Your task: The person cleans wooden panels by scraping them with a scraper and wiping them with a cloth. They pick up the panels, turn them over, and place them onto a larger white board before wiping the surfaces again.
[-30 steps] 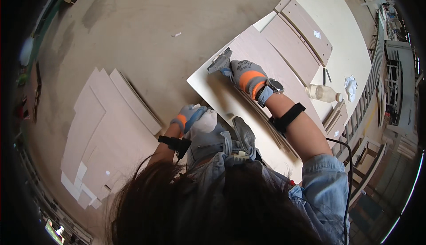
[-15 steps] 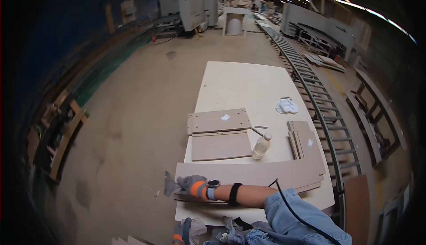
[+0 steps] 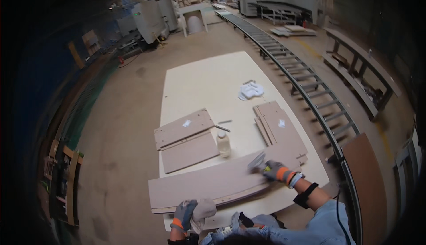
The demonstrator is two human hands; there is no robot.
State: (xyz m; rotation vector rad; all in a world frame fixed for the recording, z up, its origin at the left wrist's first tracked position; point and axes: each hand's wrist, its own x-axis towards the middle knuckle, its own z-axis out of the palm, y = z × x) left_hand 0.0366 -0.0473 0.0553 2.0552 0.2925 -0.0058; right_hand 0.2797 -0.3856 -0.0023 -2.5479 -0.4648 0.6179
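Grey gloves with orange bands are covering both my hands. My left hand (image 3: 184,215) is sitting at the near edge of the desk (image 3: 208,81), its fingers clamped on a crumpled pale cloth (image 3: 205,208) that is touching the near edge of the long brown board (image 3: 208,184). That board is lying flat across the near end of the desk, running left to right, its left end overhanging the edge. My right hand (image 3: 276,171) is reaching out over the board's right part, fingers closed on a small flat-bladed tool (image 3: 257,162), which looks like a scraper, its blade resting on the board's far edge.

Just beyond the board, a small clear bottle (image 3: 223,144) is standing upright. To its left, two shorter brown panels (image 3: 184,139) are lying side by side, and to its right a stack of panels (image 3: 279,127) is lying close to the desk's right edge. Farther out, a white rag (image 3: 250,90) is lying on the bare pale top. A roller conveyor (image 3: 293,67) is running along the desk's right side, and grey machines (image 3: 151,21) are standing at the far end of the hall.
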